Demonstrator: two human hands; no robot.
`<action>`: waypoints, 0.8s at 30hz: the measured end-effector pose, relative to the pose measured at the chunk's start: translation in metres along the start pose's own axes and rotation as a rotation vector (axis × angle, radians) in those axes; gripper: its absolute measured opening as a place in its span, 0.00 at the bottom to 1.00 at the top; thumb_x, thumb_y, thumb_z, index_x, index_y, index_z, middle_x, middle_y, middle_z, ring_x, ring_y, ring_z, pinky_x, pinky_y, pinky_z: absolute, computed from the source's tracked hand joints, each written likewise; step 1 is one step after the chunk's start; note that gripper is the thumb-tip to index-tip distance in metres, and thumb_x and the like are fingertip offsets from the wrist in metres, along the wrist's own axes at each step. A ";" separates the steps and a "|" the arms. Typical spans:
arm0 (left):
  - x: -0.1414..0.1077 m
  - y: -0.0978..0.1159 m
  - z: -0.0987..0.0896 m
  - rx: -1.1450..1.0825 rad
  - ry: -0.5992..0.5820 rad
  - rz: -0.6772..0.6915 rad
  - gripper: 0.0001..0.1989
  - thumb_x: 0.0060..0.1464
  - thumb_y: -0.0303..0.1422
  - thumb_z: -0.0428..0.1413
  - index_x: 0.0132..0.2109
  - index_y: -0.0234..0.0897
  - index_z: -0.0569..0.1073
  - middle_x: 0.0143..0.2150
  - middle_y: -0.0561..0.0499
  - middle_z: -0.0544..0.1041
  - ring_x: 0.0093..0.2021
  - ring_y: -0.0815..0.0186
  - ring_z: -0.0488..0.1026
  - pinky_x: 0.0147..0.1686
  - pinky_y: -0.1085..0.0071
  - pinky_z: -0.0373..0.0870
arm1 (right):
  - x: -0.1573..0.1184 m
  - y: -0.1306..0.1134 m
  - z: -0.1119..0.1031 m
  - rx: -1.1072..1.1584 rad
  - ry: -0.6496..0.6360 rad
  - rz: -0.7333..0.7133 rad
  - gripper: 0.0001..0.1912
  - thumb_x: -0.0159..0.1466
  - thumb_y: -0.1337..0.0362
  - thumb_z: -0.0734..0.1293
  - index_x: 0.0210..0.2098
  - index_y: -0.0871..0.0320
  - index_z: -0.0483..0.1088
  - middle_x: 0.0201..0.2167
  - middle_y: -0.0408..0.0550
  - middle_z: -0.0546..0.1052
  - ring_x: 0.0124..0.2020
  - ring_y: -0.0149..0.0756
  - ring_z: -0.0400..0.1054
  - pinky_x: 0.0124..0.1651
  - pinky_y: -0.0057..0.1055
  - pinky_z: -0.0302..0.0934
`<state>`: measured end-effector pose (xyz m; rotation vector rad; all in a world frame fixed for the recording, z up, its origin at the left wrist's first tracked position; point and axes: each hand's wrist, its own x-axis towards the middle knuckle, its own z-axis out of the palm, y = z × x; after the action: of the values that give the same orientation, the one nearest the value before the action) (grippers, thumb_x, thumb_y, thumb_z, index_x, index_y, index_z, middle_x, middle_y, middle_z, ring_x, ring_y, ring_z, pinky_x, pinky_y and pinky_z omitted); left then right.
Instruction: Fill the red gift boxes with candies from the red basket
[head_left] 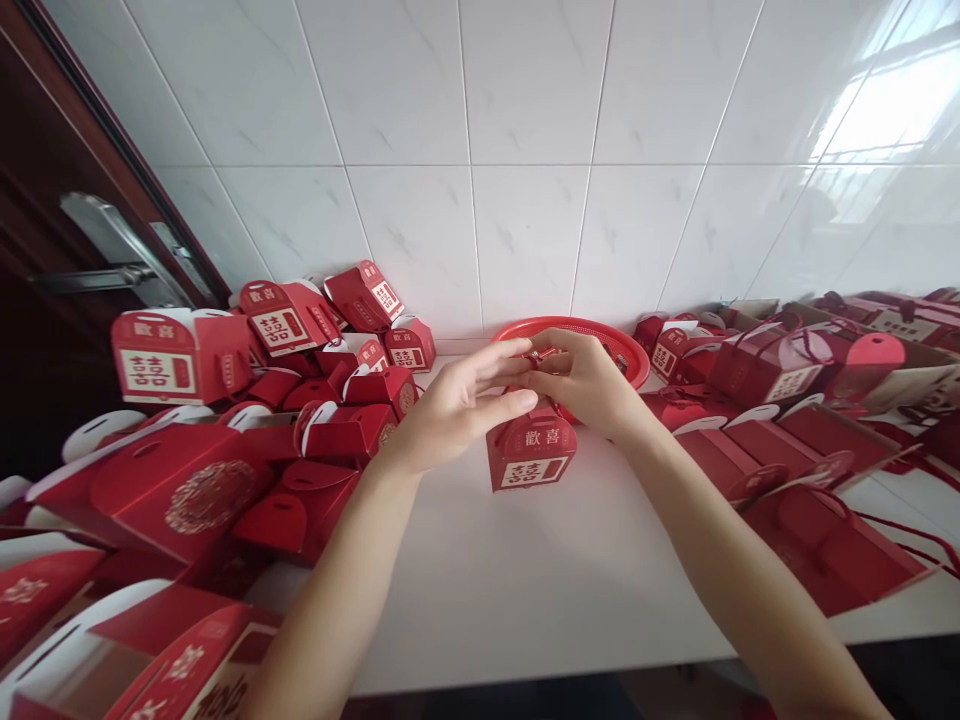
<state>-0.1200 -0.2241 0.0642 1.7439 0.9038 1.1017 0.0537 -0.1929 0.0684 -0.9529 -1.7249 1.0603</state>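
Your right hand [581, 385] is closed in a pinch, thumb and fingertips gripping a small red piece with a metallic glint [541, 354], though it is too small to tell exactly what it is. Your left hand [454, 400] is open, its fingers slightly spread and reaching across toward that pinch, with the tips right beside the small piece; you cannot tell whether they touch it. Directly below your hands, at 12 o'clock, a red gift box [531, 450] stands upright on the white table [525, 590], printed with the characters 歡喜 and a double-happiness label. Its top sits just under your hands, so you cannot tell whether either one touches it. Just past your right hand, toward 1 o'clock, lies a round red plastic basket [631, 362], partly hidden behind your hands. A heap of assembled red gift boxes [180, 355] fills 10 o'clock, some tilted and leaning on one another, and a larger red box with a gold round motif [214, 497] lies at 9 o'clock. From 2 to 3 o'clock, flattened red boxes [787, 450] with dark red cords [911, 535] are stacked untidily. A white tiled wall [525, 150] rises behind everything, and a dark door with a metal lever handle [112, 255] stands at 10 o'clock.
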 end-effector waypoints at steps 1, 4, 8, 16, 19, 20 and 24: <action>0.000 -0.002 0.000 0.078 0.034 0.009 0.32 0.54 0.39 0.63 0.65 0.40 0.67 0.61 0.43 0.74 0.63 0.49 0.68 0.61 0.54 0.66 | 0.001 0.000 0.000 0.012 0.007 0.007 0.11 0.57 0.71 0.68 0.40 0.59 0.72 0.25 0.43 0.78 0.25 0.33 0.73 0.27 0.28 0.66; 0.001 -0.011 0.000 0.332 0.108 -0.018 0.41 0.51 0.42 0.66 0.69 0.46 0.60 0.62 0.45 0.72 0.63 0.49 0.67 0.62 0.54 0.65 | 0.007 -0.001 -0.001 0.038 0.032 -0.001 0.07 0.57 0.72 0.68 0.36 0.59 0.72 0.22 0.43 0.77 0.23 0.31 0.72 0.25 0.26 0.66; 0.005 -0.023 0.000 0.469 0.055 -0.072 0.45 0.47 0.43 0.67 0.69 0.49 0.58 0.67 0.45 0.66 0.65 0.47 0.64 0.61 0.55 0.66 | 0.010 -0.008 -0.006 0.060 0.046 -0.029 0.07 0.56 0.73 0.69 0.34 0.59 0.72 0.20 0.42 0.77 0.22 0.30 0.71 0.26 0.26 0.65; 0.019 -0.036 0.003 0.344 -0.087 -0.097 0.19 0.51 0.31 0.57 0.51 0.41 0.74 0.48 0.50 0.79 0.51 0.56 0.75 0.52 0.60 0.72 | 0.010 -0.014 -0.011 0.188 -0.053 0.056 0.05 0.55 0.71 0.71 0.33 0.58 0.73 0.21 0.44 0.77 0.23 0.33 0.72 0.27 0.28 0.66; 0.022 -0.039 0.002 0.276 -0.134 -0.105 0.16 0.49 0.32 0.57 0.48 0.39 0.76 0.48 0.49 0.80 0.52 0.56 0.75 0.53 0.60 0.71 | 0.013 -0.008 -0.013 0.261 -0.084 0.106 0.07 0.54 0.71 0.72 0.33 0.60 0.74 0.21 0.45 0.76 0.22 0.32 0.70 0.26 0.28 0.65; 0.023 -0.040 0.002 0.275 -0.144 -0.115 0.16 0.49 0.32 0.57 0.47 0.39 0.76 0.48 0.49 0.80 0.52 0.56 0.75 0.52 0.61 0.71 | 0.014 -0.006 -0.013 0.273 -0.089 0.125 0.07 0.54 0.70 0.72 0.34 0.60 0.74 0.21 0.45 0.76 0.22 0.32 0.70 0.26 0.28 0.64; 0.027 -0.053 0.002 0.386 -0.156 -0.184 0.16 0.48 0.32 0.57 0.46 0.40 0.78 0.47 0.50 0.81 0.49 0.55 0.76 0.47 0.63 0.72 | 0.012 -0.001 -0.011 0.255 -0.105 0.156 0.07 0.54 0.70 0.71 0.34 0.61 0.74 0.22 0.45 0.76 0.22 0.31 0.69 0.25 0.28 0.63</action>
<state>-0.1150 -0.1811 0.0232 1.9761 1.2100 0.6920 0.0602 -0.1795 0.0754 -0.8920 -1.5703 1.4170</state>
